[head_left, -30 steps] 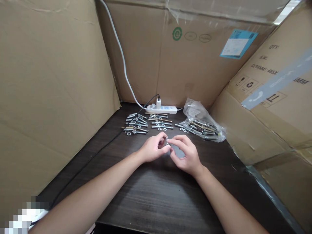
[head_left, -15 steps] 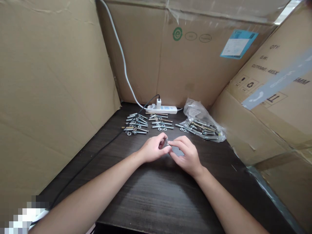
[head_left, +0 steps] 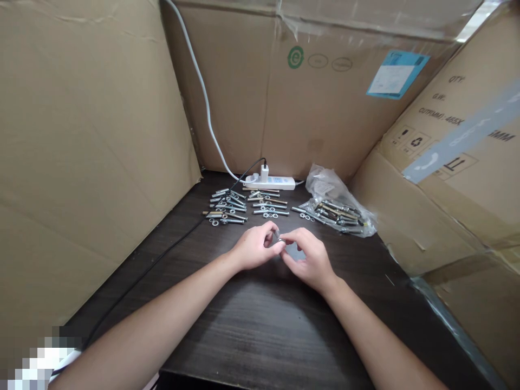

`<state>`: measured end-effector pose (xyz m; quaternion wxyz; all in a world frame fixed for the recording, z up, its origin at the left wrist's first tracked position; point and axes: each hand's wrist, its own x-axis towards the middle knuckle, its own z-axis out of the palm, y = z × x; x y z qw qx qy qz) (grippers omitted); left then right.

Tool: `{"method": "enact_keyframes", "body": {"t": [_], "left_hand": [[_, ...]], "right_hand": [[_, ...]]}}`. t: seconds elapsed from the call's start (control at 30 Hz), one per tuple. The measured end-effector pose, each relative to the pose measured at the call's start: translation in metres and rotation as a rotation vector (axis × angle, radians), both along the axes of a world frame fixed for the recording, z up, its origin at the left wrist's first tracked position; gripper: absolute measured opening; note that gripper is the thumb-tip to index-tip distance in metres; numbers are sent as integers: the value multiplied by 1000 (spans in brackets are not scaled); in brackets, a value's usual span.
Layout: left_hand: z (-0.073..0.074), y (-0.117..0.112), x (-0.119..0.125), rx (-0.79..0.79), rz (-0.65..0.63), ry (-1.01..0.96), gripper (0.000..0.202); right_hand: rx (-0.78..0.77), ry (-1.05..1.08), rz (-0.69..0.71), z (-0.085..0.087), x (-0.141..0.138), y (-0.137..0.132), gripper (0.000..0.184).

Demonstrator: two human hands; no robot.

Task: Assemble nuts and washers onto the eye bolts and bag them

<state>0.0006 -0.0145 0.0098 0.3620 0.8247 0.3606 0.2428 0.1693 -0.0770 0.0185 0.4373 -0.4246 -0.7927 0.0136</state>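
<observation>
Over the middle of the dark table, my left hand [head_left: 258, 248] is closed around a silver metal bolt [head_left: 277, 233], most of which its fingers hide. My right hand [head_left: 307, 255] meets it from the other side, with thumb and fingertips pinching the bolt's near end, where a small ring-like part, perhaps a nut, shows. Just beyond my hands lie loose bolts [head_left: 271, 212], sleeves and washers [head_left: 271, 215] in rough rows. Another group of bolts and sleeves [head_left: 233, 206] lies farther left, with more washers [head_left: 307, 218] to the right.
A clear plastic bag [head_left: 331, 184] of bolts rests at the back right. Behind the rows stands a white power strip [head_left: 276, 183] with plugs in it. A black cable [head_left: 162, 254] crosses the table's left side. Cardboard boxes [head_left: 244, 97] wall in the back and both sides.
My right hand's fingers have shifted slightly at the bolt's end, and that wrist has moved a little. My left hand stays almost still. The loose hardware has not moved.
</observation>
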Motion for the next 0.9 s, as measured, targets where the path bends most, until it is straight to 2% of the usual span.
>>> {"method": "enact_keyframes", "body": {"t": [0.17,0.57,0.73,0.9], "left_hand": [[-2,1,0,-5,0,-21,27],[-1,-2,1,-2,5,-25,25],[-1,0,0,51,15,-23,22],[1,-1,1,72,24,-15,22]], "right_hand": [[-7,-4,16,1,0,-1,23],[21,15,-21,-2,-1,-1,13],[-7,17,-21,0,-2,-1,16],[35,32,-41,-1,-2,0,16]]}}
